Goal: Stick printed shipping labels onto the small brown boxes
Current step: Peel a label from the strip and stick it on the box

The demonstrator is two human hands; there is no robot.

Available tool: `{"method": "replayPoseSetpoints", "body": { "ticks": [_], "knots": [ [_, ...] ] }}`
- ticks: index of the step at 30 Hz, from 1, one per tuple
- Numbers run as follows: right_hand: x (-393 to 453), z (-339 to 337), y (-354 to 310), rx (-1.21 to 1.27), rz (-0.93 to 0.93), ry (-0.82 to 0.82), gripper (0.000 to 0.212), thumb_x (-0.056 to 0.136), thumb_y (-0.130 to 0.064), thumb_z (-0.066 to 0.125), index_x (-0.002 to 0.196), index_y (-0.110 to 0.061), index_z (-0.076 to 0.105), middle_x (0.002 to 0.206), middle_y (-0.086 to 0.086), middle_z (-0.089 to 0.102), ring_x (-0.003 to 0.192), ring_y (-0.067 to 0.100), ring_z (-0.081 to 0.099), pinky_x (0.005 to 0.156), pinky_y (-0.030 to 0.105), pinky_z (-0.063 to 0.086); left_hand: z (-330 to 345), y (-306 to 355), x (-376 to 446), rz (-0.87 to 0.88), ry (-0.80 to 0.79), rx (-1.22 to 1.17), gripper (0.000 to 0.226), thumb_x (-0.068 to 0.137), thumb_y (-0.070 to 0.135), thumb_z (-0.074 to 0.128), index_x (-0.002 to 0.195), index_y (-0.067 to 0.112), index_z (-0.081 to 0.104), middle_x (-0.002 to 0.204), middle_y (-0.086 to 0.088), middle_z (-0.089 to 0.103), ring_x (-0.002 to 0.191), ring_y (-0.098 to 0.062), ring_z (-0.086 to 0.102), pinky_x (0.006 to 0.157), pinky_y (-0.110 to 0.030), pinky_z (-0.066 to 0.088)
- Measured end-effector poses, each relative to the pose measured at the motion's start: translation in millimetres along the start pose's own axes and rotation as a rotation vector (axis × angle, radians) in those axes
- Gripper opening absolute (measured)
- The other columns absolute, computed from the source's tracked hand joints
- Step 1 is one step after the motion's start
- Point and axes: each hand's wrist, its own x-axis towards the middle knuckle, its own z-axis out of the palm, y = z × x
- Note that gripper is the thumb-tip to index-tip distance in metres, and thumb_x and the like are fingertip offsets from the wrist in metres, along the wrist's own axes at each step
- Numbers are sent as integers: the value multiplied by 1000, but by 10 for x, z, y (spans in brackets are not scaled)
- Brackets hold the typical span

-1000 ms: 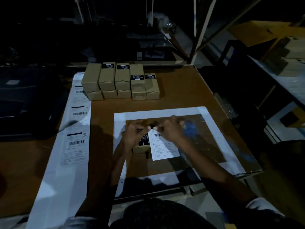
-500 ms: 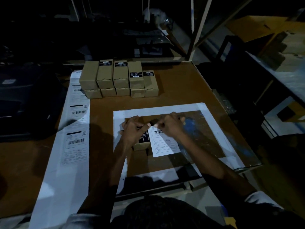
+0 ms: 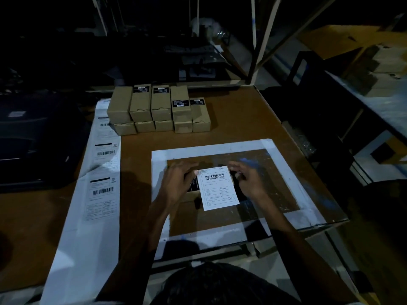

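A small brown box [image 3: 189, 196] with a black sticker lies on the work mat, mostly under my left hand [image 3: 178, 183]. This hand grips the box, its thumb at the top left corner of a white shipping label [image 3: 218, 188]. The label lies flat over the box's right side and overhangs it. My right hand [image 3: 250, 180] hovers just right of the label with loosely curled fingers, and I see nothing in it. At the back of the table is a two-layer row of more brown boxes [image 3: 158, 106], some with black stickers.
A long white strip of printed labels [image 3: 102, 191] runs down the table's left side. The white-bordered mat [image 3: 211, 147] frames the work spot. A dark machine [image 3: 33, 139] sits at far left. The table's right edge [image 3: 308, 155] drops to dark shelving.
Both hands were pinching the label's top edge together. Now the right hand has let go and moved right, leaving the whole label in view, while the left hand has stayed on the box.
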Motion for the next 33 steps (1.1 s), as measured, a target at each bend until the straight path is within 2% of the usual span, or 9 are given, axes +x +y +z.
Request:
{"method": "replayPoseSetpoints", "body": {
  "ticks": [5,9,12,14,17,23,28,31,33],
  "knots": [
    [-202,32,261,29,-98,-133,83,82,14,69,146,-33,44,133,-19,55,123,6,55,89,18,54,-109,-115,-234,37,-220,-107,58,88,52,58,137,20,59,136,1,61,126,-15,53,106,-41,44],
    [-244,45,283,19,-159,-117,83,79,5,77,142,-35,41,123,-31,54,109,-18,56,90,10,49,-166,-130,-255,-81,-345,-168,84,73,38,79,147,24,44,150,-3,47,139,-17,37,116,-43,33],
    [-227,86,265,-20,-244,-53,78,78,3,79,140,-31,44,124,-26,58,107,-22,55,90,8,48,-189,-43,-203,-231,-349,-302,94,70,10,88,148,22,36,146,-1,49,125,-10,45,95,-14,45],
    [-190,83,280,-59,-273,-46,74,81,3,77,141,-31,50,125,-23,62,110,-15,58,93,16,53,-203,-38,-150,-285,-375,-355,96,71,1,86,147,21,31,146,2,48,123,-8,44,80,-5,44],
    [-163,32,281,-65,-222,-89,68,83,6,74,138,-29,57,131,-9,66,120,4,62,96,29,56,-289,-58,-79,-343,-424,-413,94,73,-6,82,144,24,29,138,2,52,121,-12,49,79,-12,50],
    [-106,-48,150,-30,-131,-117,50,84,4,72,130,-14,62,117,-9,64,97,2,65,66,13,56,-401,-208,115,-314,-527,-391,84,79,15,83,141,32,29,138,-3,59,128,-19,54,107,-40,46],
    [130,-81,31,50,-73,-104,34,89,-21,75,119,-8,67,110,4,71,83,5,65,55,16,54,-470,-269,350,-261,-512,-400,80,83,27,79,147,33,32,114,3,72,111,-5,64,98,-25,47],
    [258,-86,-83,71,-88,-121,41,89,-19,75,126,-7,63,114,-4,62,96,3,59,74,14,52,-447,-246,447,-212,-481,-402,64,90,17,73,144,32,40,111,3,69,106,-1,64,90,-16,48],
    [341,-69,-140,82,-113,-137,43,89,-18,76,129,-8,64,125,0,65,117,16,58,97,32,51,-398,-247,500,-197,-452,-430,55,94,11,68,140,32,47,108,0,69,105,-8,65,90,-25,49]
  ]
}}
